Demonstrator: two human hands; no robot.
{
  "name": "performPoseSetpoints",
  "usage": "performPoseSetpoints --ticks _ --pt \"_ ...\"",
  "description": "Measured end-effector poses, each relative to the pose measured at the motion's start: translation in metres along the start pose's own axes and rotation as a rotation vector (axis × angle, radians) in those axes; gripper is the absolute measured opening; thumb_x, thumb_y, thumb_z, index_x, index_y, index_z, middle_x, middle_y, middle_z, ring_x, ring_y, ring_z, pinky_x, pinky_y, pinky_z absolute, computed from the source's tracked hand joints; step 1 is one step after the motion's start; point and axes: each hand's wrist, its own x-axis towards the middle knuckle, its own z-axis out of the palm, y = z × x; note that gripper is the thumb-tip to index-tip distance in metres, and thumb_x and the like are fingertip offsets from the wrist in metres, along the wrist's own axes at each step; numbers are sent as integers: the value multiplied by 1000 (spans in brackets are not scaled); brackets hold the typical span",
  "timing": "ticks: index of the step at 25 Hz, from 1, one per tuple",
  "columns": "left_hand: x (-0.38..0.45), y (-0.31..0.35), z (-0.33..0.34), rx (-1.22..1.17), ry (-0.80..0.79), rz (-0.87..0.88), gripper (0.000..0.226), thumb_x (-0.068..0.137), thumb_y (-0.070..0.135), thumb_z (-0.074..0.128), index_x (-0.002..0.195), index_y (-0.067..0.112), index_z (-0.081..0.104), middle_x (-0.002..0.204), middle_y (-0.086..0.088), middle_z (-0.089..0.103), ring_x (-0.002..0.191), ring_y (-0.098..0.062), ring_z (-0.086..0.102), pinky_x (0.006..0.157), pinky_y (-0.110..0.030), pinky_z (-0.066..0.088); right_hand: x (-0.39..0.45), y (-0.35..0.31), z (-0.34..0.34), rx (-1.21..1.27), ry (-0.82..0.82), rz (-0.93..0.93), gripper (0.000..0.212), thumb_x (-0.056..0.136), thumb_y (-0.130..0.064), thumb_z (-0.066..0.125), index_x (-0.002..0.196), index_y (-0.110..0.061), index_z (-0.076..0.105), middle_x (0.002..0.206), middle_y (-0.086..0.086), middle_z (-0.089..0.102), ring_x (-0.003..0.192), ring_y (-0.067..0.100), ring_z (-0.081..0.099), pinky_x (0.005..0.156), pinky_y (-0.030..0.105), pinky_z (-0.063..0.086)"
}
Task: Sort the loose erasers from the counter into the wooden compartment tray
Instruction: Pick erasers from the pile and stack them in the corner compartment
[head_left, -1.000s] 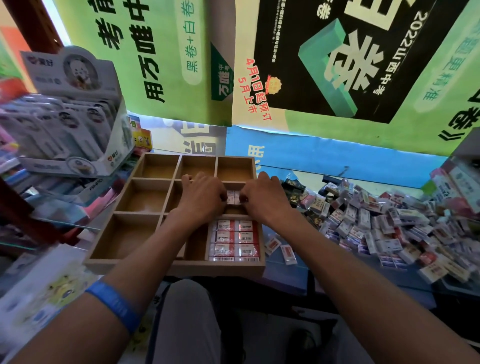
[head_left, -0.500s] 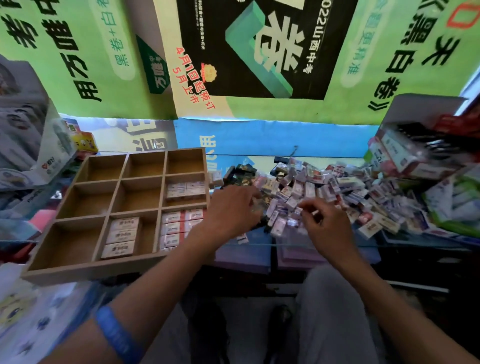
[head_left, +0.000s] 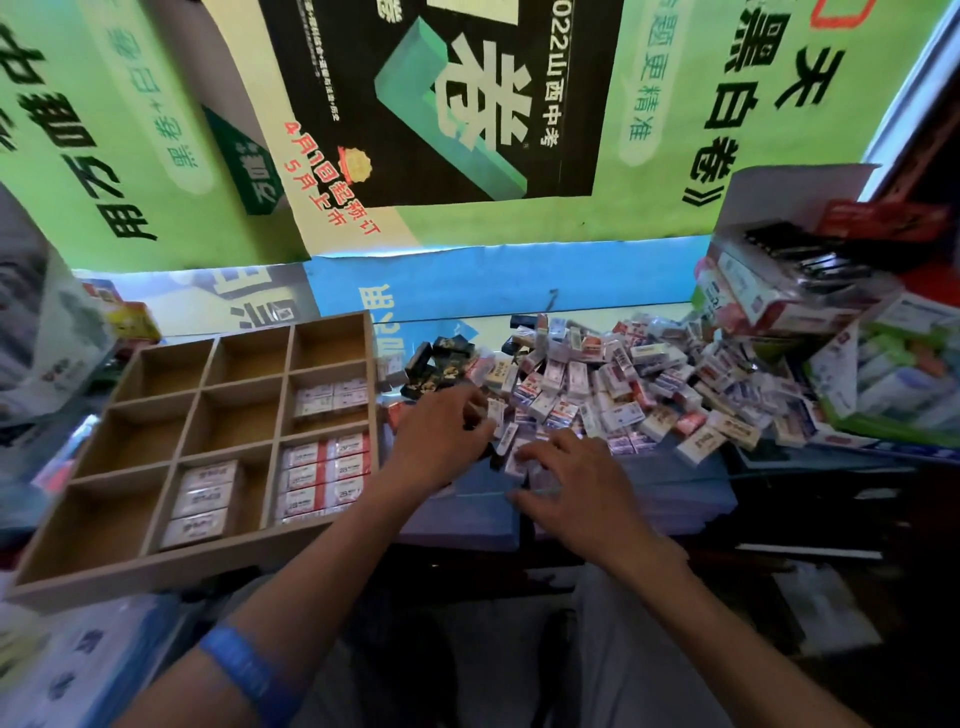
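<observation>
The wooden compartment tray (head_left: 156, 540) sits at the left with nine compartments. White and red erasers (head_left: 324, 475) fill its near right compartment. More erasers (head_left: 332, 397) lie in the middle right one, and three paler erasers (head_left: 202, 499) in the near middle one. A big pile of loose erasers (head_left: 623, 384) covers the counter on the right. My left hand (head_left: 441, 441) is at the pile's near left edge, its fingers curled onto an upright eraser (head_left: 496, 415). My right hand (head_left: 569, 480) claws over white erasers (head_left: 519, 462) at the pile's near edge, thumb beneath them.
Several black erasers (head_left: 441, 361) lie between the tray and the pile. Open boxes of stationery (head_left: 779, 291) stack up at the far right, and a display box (head_left: 47, 332) stands at the far left. Posters hang behind the counter. My knees are below the counter's front edge.
Both hands left the tray's middle right compartment, where erasers now lie, and moved right to the pile. Since half a second ago they have drawn closer together at the pile's near edge.
</observation>
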Motion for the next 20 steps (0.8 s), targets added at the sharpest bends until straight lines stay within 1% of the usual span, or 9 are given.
performPoseSetpoints --ticks 2,5,7,9,11,13,15,18,20 --pt "2 1 0 -8 21 -60 24 84 37 70 102 22 65 95 7 72 88 -12 65 83 -33 51 -1 -8 2 -16 87 35 39 79 -64 56 96 -29 60 102 -6 58 91 21 51 81 37 40" --pt "5 9 1 -118 -5 -146 30 81 30 75 108 20 63 86 10 66 84 -11 63 67 -25 42 -4 -18 4 12 200 105 27 80 -49 66 83 -27 50 89 -5 60 83 22 51 70 35 37" --pt "7 12 3 -246 -30 -177 35 81 22 75 115 21 64 84 8 66 79 -10 63 60 -23 43 -6 -19 6 28 214 135 20 79 -42 58 82 -27 46 86 -5 60 83 23 51 67 34 37" --pt "4 12 -1 -337 -12 -168 37 87 18 69 122 26 62 84 6 64 75 -10 62 58 -22 44 -6 -18 6 54 216 146 21 75 -43 46 85 -25 51 86 -5 61 85 23 51 68 36 42" --pt "0 8 -9 -438 15 -159 38 90 15 65 125 29 62 85 -2 65 74 -19 64 58 -29 52 -8 -16 4 142 239 144 21 74 -39 48 88 -24 53 87 -6 59 85 20 51 69 38 45" --pt "-4 1 -26 -609 48 -191 30 89 9 67 115 22 65 91 -12 68 79 -26 68 61 -34 57 -11 -15 0 255 305 128 14 76 -28 60 88 -24 54 86 -8 55 83 17 51 67 37 47" --pt "-10 -12 -48 -834 90 -245 17 84 4 72 96 13 63 93 -14 71 78 -24 71 60 -26 56 -11 -19 -7 331 362 56 18 77 -19 69 88 -22 55 86 -8 54 80 15 53 65 36 48" --pt "-22 -32 -71 -963 152 -242 20 76 4 78 74 10 59 72 -8 70 61 -16 67 53 -22 50 -3 -37 -16 395 407 -68 19 77 -11 71 86 -19 57 84 -6 55 77 13 54 64 34 49" --pt "-30 -40 -78 -1000 176 -254 19 73 2 78 74 9 60 70 -6 70 57 -14 65 51 -22 48 1 -52 -17 421 419 -115 20 77 -8 72 87 -18 57 85 -6 55 78 13 54 65 31 49"
